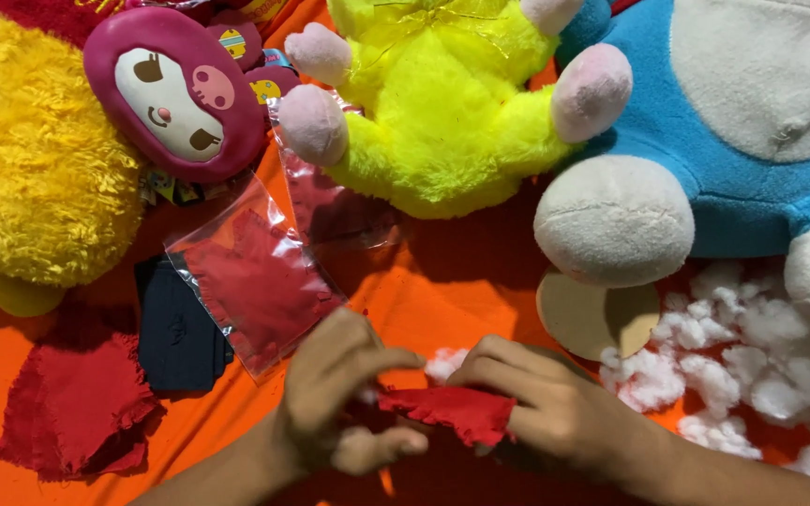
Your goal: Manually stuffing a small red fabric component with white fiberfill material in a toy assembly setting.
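Both hands meet at the bottom centre over a small piece of red cloth (pixel 447 410). The left hand (pixel 344 398) pinches its left edge between thumb and forefinger, and the right hand (pixel 541 408) is closed around its right end. A bit of white stuffing (pixel 442 363) lies just behind the cloth, touching the right fingers.

Everything rests on an orange sheet (pixel 442 281). Just beyond the left hand lies a clear plastic bag (pixel 255 276) with red fabric inside, partly over a dark blue piece (pixel 175 337). Further left is a stack of red cloth squares (pixel 72 408). A heap of white stuffing (pixel 752 365) spreads on the right, beside a round tan disc (pixel 592 319), which is half hidden under the foot of a blue and white plush toy (pixel 705 122). A yellow-green plush toy (pixel 442 103), a pink plush face (pixel 175 94) and a fluffy yellow toy (pixel 30 159) fill the top, all cut off by the frame. The forearms leave the picture at the bottom edge.
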